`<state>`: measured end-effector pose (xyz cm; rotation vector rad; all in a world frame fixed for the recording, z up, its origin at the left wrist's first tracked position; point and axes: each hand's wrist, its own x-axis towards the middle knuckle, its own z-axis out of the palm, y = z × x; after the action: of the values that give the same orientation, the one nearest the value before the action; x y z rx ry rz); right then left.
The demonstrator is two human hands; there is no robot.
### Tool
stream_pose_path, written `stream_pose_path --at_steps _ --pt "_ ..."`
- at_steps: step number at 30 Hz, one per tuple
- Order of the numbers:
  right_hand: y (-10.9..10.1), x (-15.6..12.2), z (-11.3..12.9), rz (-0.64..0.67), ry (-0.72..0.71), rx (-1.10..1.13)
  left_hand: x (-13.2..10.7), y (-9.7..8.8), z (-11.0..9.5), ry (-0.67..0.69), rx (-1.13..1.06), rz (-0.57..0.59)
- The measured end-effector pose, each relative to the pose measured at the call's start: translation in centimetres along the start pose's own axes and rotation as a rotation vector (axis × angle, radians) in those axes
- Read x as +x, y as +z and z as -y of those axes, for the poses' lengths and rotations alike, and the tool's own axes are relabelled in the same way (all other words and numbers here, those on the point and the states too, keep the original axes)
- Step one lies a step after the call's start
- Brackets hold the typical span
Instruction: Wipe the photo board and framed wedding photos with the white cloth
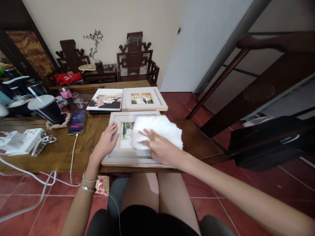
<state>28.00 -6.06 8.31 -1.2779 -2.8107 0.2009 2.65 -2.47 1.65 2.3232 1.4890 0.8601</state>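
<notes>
Cloth (164, 127) partly covers the framed picture (128, 160) on our surface (61, 154); we press it with our right hand (158, 146), fingers (147, 143) slightly spread, our left hand (108, 139) resting on the framed picture's left side, thumb apart.

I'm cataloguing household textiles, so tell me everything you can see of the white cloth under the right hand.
The white cloth looks soft and fluffy, like plush or terry, with a fuzzy, uneven right edge. No pattern or label shows. It lies over the nearest picture frame, hiding the right part of the photo and reaching past the frame's right edge. The right hand rests on its near side, fingers spread; whether it is folded is unclear.
</notes>
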Motion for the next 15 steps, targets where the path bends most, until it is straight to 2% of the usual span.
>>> stream_pose_path --at_steps 4,7,9,11,15 --pt "0.8 4.3 -3.2 -0.082 0.079 -0.143 -0.1 -0.1 -0.2 -0.018 -0.01 -0.006" --pt "1.0 5.6 -4.2 -0.074 0.043 -0.148 -0.3 -0.1 -0.3 -0.04 -0.015 -0.026" --pt "1.1 4.8 -3.8 -0.043 -0.025 -0.116 -0.3 0.0 -0.3 -0.043 -0.012 -0.039" --pt "0.8 2.9 -2.9 0.011 -0.118 -0.049 -0.3 0.0 -0.3 -0.036 -0.003 -0.05" --pt "-1.6 -1.5 -0.1 0.178 -0.239 0.118 -0.3 0.1 -0.2 -0.022 0.014 -0.059"
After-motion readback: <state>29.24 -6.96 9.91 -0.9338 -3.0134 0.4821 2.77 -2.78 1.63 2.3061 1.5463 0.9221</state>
